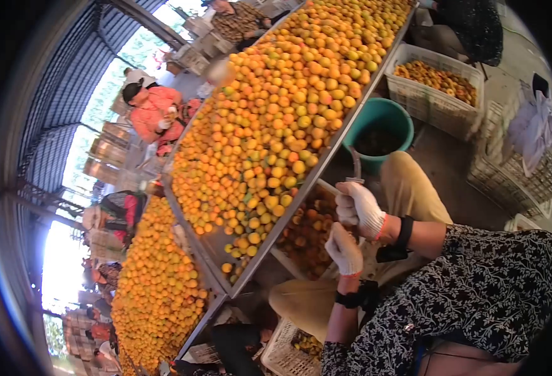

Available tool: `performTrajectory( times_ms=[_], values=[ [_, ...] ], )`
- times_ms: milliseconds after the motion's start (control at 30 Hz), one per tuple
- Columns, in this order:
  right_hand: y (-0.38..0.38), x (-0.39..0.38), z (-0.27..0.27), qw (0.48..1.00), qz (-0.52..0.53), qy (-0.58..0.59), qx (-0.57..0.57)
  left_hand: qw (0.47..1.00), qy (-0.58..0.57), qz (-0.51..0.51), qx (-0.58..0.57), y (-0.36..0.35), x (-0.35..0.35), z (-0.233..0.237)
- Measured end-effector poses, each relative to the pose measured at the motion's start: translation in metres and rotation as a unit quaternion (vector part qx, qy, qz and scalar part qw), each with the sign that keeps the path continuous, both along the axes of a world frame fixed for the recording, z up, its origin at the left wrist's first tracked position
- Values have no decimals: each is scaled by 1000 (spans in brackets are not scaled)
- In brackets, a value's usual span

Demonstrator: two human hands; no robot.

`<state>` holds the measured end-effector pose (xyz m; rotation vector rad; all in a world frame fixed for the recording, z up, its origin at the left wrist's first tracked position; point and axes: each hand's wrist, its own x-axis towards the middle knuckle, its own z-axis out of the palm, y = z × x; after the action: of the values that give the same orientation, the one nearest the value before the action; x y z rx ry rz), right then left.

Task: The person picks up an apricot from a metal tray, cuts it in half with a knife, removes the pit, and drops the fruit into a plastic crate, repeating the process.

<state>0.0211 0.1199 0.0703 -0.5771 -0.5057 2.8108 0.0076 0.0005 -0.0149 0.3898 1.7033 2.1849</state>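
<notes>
My right hand [362, 209], in a white knit glove, is closed round a thin curved tool [356, 164], perhaps a pitting knife, whose tip points away from me. My left hand [345, 250], also gloved, is closed just beside it; whatever its fingers hold is hidden. Both hands are above a crate of split apricots [310, 241] between my knees. Beyond the hands slopes a metal-edged table [251, 280] heaped with whole apricots [288, 119].
A teal bucket [407, 125] with dark contents stands by my right knee. Behind it is a white crate [407, 94] of split fruit. A basket [508, 182] bears a pale cloth [537, 128]. Another crate [285, 351] sits by my left knee. Several people sit around the tables.
</notes>
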Motion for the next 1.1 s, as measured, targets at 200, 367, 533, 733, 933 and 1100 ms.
performTrajectory(
  times_ms=[200, 367, 533, 733, 933, 1100],
  values=[
    [6, -8, -21, 998, -41, -18, -53, 993, -36, 61, -90, 12, -6, -9],
    [43, -36, -72, 970, -109, -34, -213, 996, -80, 13, -40, 45, -6, 13],
    [114, -43, -60, 959, -249, 30, -130, 994, 4, -76, -84, 114, -29, 53],
    [211, -7, -25, 882, -455, 121, 24, 872, 376, -21, -312, 147, -71, 37],
    [199, 20, -38, 894, -431, 40, 116, 701, 447, -96, -548, 54, -76, 0],
    [131, 7, -39, 944, -289, -50, 149, 721, 363, -82, -585, -24, -88, 11]
  ],
)
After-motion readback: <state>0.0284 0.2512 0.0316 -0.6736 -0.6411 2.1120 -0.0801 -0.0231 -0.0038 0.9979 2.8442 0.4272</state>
